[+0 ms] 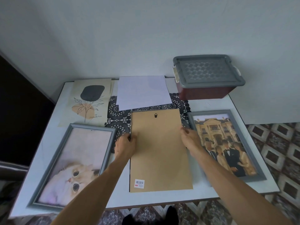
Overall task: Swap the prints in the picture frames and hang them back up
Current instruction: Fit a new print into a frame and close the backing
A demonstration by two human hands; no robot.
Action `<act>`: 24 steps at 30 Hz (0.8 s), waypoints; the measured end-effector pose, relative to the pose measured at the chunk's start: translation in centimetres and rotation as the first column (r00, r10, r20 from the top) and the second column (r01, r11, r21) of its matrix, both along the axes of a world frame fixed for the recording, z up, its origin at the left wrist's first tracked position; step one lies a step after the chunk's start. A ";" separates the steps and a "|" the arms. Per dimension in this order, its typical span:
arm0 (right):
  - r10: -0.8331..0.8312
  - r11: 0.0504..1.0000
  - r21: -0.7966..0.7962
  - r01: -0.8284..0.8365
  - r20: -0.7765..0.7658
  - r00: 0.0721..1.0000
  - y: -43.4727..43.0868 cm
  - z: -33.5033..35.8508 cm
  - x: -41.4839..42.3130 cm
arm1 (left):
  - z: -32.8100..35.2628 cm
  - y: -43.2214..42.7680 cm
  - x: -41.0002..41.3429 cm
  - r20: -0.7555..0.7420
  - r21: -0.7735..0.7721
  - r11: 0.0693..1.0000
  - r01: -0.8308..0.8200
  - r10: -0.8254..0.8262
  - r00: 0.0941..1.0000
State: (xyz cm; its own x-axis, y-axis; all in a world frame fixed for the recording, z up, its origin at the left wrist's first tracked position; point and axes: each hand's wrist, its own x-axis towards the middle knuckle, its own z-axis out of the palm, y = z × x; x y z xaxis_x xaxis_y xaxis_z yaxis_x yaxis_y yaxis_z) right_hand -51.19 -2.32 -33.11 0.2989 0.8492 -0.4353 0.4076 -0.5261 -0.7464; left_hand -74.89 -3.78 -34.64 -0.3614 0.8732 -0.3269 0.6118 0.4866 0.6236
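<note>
Hands apart: left hand (125,144), right hand (190,140), each pinching 1 long edge of backing board (159,151); flat on counter (215,105) between both, long axis running away, hanger (155,115) at far end.

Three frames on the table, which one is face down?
The middle frame: its brown backing and hanger face up. The cat frame and group-photo frame lie picture up.

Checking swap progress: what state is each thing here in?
cat frame: face up, print in.
group-photo frame: face up, print in.
middle frame: face down, backing board up.
botanical print: loose, flat.
white sheet: loose, flat.
storage box: lid shut.
left hand: grips middle frame's edge.
right hand: grips its other edge.
</note>
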 end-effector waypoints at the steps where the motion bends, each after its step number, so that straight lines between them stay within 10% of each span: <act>1: -0.017 1.000 -0.014 0.017 -0.036 0.999 0.2 0.1 0.2 | 0.0 0.0 -0.1 0.007 0.000 1.000 0.005 -0.005 1.000; 11: 0.113 0.987 -0.095 -0.130 -0.168 0.979 0.8 1.8 1.2 | 0.5 0.1 0.0 0.061 0.007 0.999 -0.047 0.046 0.997; 24: -0.079 0.996 -0.062 0.067 -0.231 0.970 5.9 1.1 0.7 | 0.2 -0.2 -0.2 0.011 0.143 0.986 0.081 -0.084 0.996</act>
State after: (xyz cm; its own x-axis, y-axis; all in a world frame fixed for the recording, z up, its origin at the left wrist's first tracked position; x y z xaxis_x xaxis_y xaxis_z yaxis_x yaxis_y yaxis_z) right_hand -50.45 3.55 -32.00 0.2439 0.8028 -0.5442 0.1846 -0.5893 -0.7866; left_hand -75.04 -4.02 -34.44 -0.2816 0.9380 -0.2023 0.6350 0.3402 0.6935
